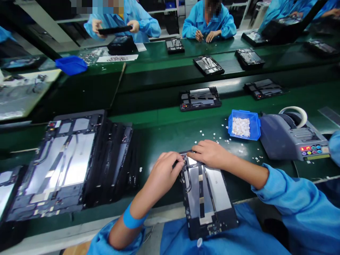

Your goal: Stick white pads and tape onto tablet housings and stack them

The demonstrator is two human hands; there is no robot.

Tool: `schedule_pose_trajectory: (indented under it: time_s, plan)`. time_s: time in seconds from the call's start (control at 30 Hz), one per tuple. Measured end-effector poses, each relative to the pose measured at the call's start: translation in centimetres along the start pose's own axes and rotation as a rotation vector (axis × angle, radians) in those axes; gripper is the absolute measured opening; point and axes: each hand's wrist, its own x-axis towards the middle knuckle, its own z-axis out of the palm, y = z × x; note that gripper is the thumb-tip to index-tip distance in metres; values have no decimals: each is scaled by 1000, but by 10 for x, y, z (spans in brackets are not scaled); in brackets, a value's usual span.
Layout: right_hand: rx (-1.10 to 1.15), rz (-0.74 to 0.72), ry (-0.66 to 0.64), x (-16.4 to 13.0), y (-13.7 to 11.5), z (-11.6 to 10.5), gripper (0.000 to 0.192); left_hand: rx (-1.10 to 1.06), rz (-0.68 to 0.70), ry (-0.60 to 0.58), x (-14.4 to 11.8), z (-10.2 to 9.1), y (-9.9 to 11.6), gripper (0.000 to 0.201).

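Both hands work at the top edge of an open tablet (208,196) lying on the green desk (164,138), partly over the person's lap. Left hand (166,173) pinches its corner with curled fingers; right hand (209,154) presses flat on it, holding nothing. Beside them stand a blue tray (243,124) of small white pieces, a tape dispenser (288,136), and a stack of tablets (71,163).

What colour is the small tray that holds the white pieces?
Blue; the small tray shows best in the head view.
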Motion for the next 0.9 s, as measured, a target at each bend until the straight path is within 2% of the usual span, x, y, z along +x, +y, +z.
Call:
schedule_pose_trajectory:
  time_s: [0.17, 0.23, 0.63, 0.9]
  plan:
    - [5, 18, 31, -1, 1, 5, 28, -57, -114, -167, 27, 0, 0, 13]
    - [7, 22, 34, 0, 1, 7, 27, -41, -137, -190, 34, 1, -1, 14]
    - [50, 9, 46, 1, 2, 7, 23, -33, -232, -141, 37, 8, -3, 20]
    - [47, -1, 36, 1, 2, 5, 23, 37, -213, -93, 35, 12, 2, 18]
